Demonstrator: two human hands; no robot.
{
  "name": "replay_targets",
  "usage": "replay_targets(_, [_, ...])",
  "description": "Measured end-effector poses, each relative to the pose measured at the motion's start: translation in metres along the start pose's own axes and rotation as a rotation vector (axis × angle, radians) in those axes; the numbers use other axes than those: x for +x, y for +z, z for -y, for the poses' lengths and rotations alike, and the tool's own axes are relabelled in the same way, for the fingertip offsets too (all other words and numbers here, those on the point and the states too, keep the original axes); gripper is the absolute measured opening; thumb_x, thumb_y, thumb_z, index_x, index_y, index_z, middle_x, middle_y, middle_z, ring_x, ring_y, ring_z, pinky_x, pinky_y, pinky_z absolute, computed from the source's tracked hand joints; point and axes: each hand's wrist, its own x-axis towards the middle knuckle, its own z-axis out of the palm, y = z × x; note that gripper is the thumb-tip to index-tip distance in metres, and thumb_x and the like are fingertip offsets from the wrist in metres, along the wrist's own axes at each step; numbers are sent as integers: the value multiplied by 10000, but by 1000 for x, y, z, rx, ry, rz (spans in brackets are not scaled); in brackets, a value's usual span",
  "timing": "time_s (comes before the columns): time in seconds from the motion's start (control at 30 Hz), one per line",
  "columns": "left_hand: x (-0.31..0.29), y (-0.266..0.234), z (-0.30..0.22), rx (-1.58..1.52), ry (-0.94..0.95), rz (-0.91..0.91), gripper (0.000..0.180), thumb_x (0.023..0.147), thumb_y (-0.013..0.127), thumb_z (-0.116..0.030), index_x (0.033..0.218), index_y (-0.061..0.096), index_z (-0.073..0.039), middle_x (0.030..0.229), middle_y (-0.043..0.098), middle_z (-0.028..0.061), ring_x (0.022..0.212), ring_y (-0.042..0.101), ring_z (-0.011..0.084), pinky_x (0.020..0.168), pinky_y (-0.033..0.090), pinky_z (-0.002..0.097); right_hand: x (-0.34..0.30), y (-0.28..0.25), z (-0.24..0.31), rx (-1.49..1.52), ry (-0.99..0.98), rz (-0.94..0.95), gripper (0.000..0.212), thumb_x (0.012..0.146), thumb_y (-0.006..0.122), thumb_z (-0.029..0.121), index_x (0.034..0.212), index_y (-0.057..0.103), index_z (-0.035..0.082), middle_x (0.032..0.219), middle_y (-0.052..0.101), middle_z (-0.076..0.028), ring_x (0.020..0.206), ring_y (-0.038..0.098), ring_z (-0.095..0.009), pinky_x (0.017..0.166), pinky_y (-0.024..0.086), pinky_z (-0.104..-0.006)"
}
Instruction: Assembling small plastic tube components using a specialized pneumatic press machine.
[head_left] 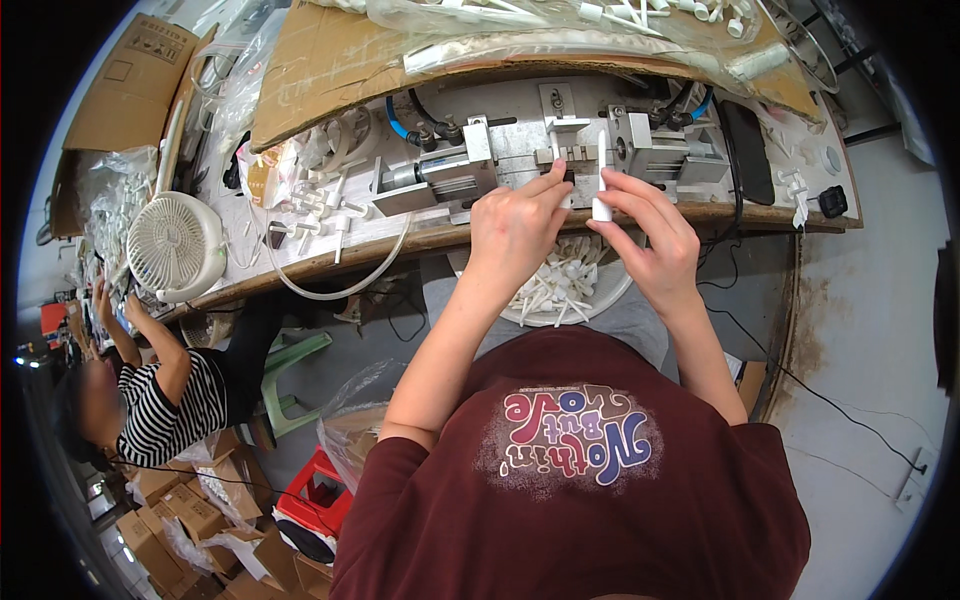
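Note:
My right hand [655,240] pinches a slim white plastic piece [602,208] between thumb and fingers, its thicker end toward me. My left hand [512,222] is at the middle of a metal clamping fixture [575,153]. Its index finger points into the fixture, and its fingertips close round a small white bit mostly hidden by the fingers. Metal cylinder blocks stand on both sides, the left one [482,157] and the right one [632,140], facing each other. Below my hands, on my lap, a round white basin [535,318] holds many white plastic pieces.
Cardboard [330,75] with bagged white parts lies along the bench's back. Left are loose white fittings [318,208], a clear hose [345,293] and a white fan [175,245]. A black phone [745,150] lies right. A person in a striped top [175,405] sits at far left.

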Motion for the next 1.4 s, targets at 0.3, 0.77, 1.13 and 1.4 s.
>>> replay_targets(0.3, [-30, -43, -7, -562, -231, -160, 313, 721, 755, 96, 1024, 715, 27, 1237, 597, 146, 928, 679, 182, 751, 604, 269, 2, 27, -11, -280, -173, 213, 253, 729, 749, 138, 950, 653, 60, 1184, 686, -75, 657, 665, -217, 608, 525, -310])
replay_targets(0.77, [-50, -48, -8, -1361, -551, -62, 316, 762, 677, 178, 1059, 639, 76, 1149, 642, 216, 1019, 675, 297, 858, 602, 364, 18, 39, -11, -366, -136, 249, 55, 804, 627, 78, 821, 593, 38, 1149, 695, -115, 545, 657, -248, 527, 537, -343])
replay_targets(1.13, [-61, -62, -11, -1248, -376, -26, 311, 746, 699, 157, 1037, 644, 62, 1109, 646, 226, 1005, 680, 324, 857, 598, 417, 25, 11, 8, 94, 187, 259, 267, 829, 720, 141, 1074, 656, 59, 965, 716, -80, 568, 655, -161, 536, 517, -277])
replay_targets(1.4, [-54, -77, -20, -1282, -306, 152, 300, 709, 754, 117, 995, 681, 67, 1053, 666, 221, 1005, 676, 297, 842, 590, 392, 40, -15, 42, 1072, 553, 390, 214, 971, 591, 107, 1130, 658, -21, 922, 709, -94, 622, 614, -70, 542, 477, -201])
